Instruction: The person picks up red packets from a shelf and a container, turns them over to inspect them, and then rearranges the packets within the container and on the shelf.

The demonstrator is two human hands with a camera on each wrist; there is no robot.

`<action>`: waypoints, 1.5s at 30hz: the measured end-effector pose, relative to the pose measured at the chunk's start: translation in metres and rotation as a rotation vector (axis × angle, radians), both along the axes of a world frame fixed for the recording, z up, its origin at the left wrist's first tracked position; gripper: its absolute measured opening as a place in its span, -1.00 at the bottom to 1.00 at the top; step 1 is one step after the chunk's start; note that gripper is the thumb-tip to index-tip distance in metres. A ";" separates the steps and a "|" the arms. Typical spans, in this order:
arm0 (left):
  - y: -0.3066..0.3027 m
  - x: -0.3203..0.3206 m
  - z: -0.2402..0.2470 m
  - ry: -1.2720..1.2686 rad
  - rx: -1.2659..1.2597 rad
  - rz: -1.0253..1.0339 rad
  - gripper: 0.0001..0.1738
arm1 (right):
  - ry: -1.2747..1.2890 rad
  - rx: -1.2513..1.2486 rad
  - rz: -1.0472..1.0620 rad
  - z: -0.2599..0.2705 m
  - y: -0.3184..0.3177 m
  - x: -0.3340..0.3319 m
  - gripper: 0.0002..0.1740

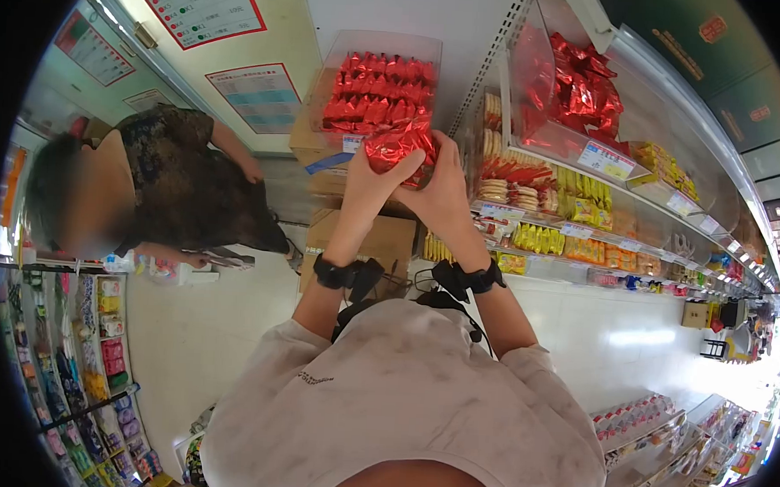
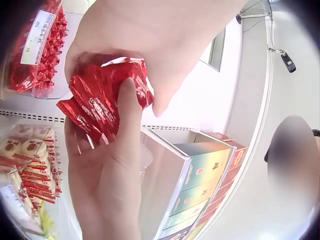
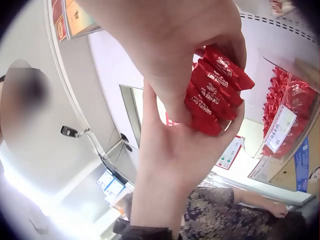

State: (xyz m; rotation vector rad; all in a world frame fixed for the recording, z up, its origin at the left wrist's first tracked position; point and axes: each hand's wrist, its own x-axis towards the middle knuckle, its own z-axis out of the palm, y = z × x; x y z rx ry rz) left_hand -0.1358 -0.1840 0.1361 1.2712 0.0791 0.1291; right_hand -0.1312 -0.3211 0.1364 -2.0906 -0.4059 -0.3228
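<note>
A stack of shiny red wrapped cookie packets (image 1: 399, 147) is held between my two hands, in front of me at the shelves. My left hand (image 1: 368, 187) grips the stack from the left, and my right hand (image 1: 442, 183) from the right. In the left wrist view the right thumb lies across the packets (image 2: 97, 100), while the left hand (image 2: 145, 35) covers their upper side. The right wrist view shows several packets (image 3: 212, 92) lined up side by side, their ends poking out between the hands. Just beyond is a clear bin (image 1: 425, 48) filled with rows of similar red packets.
Cardboard boxes (image 1: 368, 242) stand below the bin. To the right, a shelf (image 1: 622, 189) carries snack packets and price tags, with another clear bin of red packets (image 1: 588, 86) above. A person in dark patterned clothing (image 1: 195, 176) stands at the left, near a goods rack (image 1: 76, 350).
</note>
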 end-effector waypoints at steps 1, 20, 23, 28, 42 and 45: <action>0.000 0.008 0.001 -0.015 -0.019 0.019 -0.39 | -0.052 -0.045 -0.034 -0.001 0.007 0.005 0.12; 0.088 0.203 -0.064 -0.168 0.776 0.245 -0.32 | 0.231 -0.253 -0.300 -0.073 0.122 0.290 0.03; 0.093 0.228 -0.069 -0.161 0.847 0.167 -0.37 | 0.129 -0.289 -0.379 -0.105 0.142 0.304 -0.11; 0.105 0.260 -0.082 -0.257 0.992 0.203 -0.41 | 0.069 -0.191 -0.336 -0.135 0.159 0.331 -0.23; 0.117 0.275 -0.110 -0.473 1.611 0.338 -0.62 | 0.107 0.021 0.034 -0.127 0.109 0.332 -0.37; 0.112 0.277 -0.099 -0.363 1.693 0.323 -0.55 | 0.112 0.021 0.050 -0.130 0.113 0.342 -0.38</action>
